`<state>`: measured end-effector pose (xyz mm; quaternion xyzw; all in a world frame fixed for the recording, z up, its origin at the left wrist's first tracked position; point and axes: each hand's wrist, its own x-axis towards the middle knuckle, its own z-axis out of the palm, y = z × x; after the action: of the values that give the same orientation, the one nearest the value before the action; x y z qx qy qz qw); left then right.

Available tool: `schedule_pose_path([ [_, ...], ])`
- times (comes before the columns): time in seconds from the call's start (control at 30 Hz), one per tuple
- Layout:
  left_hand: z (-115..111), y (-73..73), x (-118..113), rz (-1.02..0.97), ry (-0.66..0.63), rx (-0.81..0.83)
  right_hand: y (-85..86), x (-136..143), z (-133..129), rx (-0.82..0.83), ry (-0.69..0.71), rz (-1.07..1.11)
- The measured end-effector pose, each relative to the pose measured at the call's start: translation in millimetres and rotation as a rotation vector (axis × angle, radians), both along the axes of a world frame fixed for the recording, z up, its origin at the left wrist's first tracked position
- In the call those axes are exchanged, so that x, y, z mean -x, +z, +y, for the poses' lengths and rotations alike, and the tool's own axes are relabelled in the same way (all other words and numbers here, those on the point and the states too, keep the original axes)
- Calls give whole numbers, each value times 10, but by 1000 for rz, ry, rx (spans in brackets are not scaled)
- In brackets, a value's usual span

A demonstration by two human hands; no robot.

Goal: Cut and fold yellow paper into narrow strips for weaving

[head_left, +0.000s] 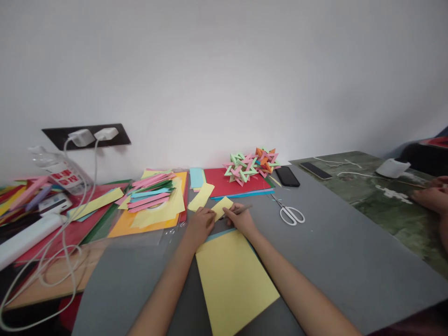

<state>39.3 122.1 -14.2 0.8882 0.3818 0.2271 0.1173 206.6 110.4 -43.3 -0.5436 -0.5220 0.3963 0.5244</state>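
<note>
My left hand (202, 226) is closed at the left edge of a small yellow paper piece (222, 206), its fingertips against the paper. A slim pen (244, 209) is held in my right hand (241, 219), whose fingers are pinched round it at the paper's right side. Another yellow piece (201, 197) lies just behind my left hand. Between my forearms is a large yellow sheet (235, 280) with a blue sheet showing under its far edge. White-handled scissors (291, 215) lie to the right of my right hand.
Folded paper stars (241, 169) rest on red sheets (217, 183) near the wall, beside a black phone (287, 176). Colored strips (150, 192) are piled at left, with a bottle (59, 170) and white cables (72, 261). Another person's hand (432, 195) is at far right.
</note>
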Motion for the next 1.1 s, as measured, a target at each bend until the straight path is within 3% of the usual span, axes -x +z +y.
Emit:
schedule_pose_path([
  [0.2,6,-13,-7,29,-2,-14,-25,31,1,-32,17,1],
  [0.7,17,11,-8,67,-22,2,-122,-15,39,-13,-174,152],
  [1.1,22,-20,4,47,-18,-1,-142,-129,100,-64,-228,167],
])
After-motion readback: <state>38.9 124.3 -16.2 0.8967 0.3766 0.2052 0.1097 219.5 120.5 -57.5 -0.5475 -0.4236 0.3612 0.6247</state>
